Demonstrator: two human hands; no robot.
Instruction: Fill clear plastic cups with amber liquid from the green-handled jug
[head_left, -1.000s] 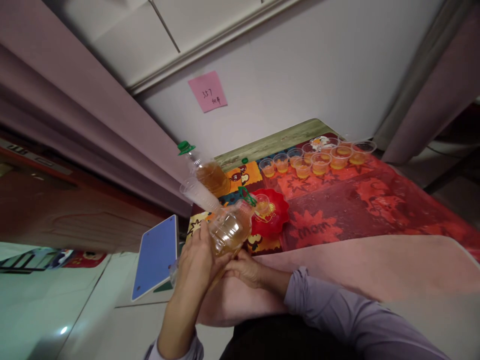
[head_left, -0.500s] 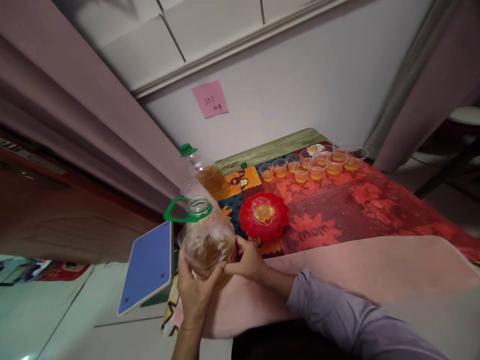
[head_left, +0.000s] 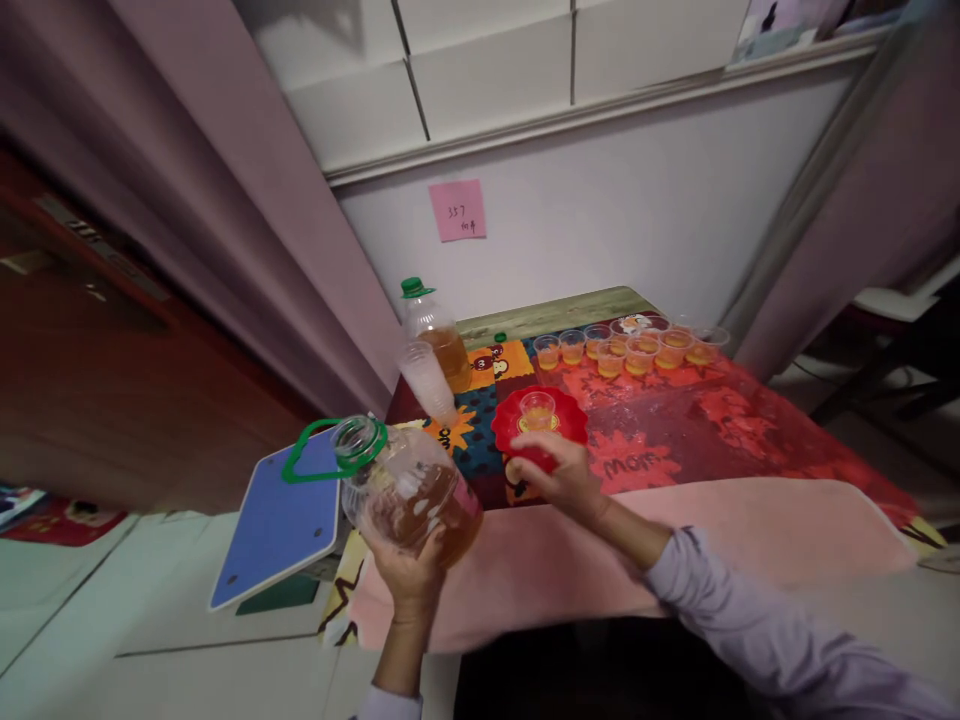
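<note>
My left hand [head_left: 411,580] grips a large clear plastic jug [head_left: 427,490] from below. The jug leans to the left, its mouth uncapped and its green handle ring pointing left, with amber liquid inside. Just right of it, my right hand [head_left: 566,482] is over the near edge of a red scalloped dish [head_left: 504,415], fingers stretched out and thumb apart. Whether it touches the dish I cannot tell. A small clear plastic cup [head_left: 538,410] with some yellowish liquid stands in the dish, beyond my fingertips.
Behind the held jug are a tilted stack of clear cups [head_left: 426,380] and a capped jug [head_left: 451,358] of amber liquid. A green cap [head_left: 500,337] lies nearby. Several filled cups [head_left: 643,352] stand at the back right. A blue board [head_left: 277,520] is left of the table.
My right hand has left the jug and moved right to the red dish. The jug, now in my left hand alone, leans further left. The view has shifted.
</note>
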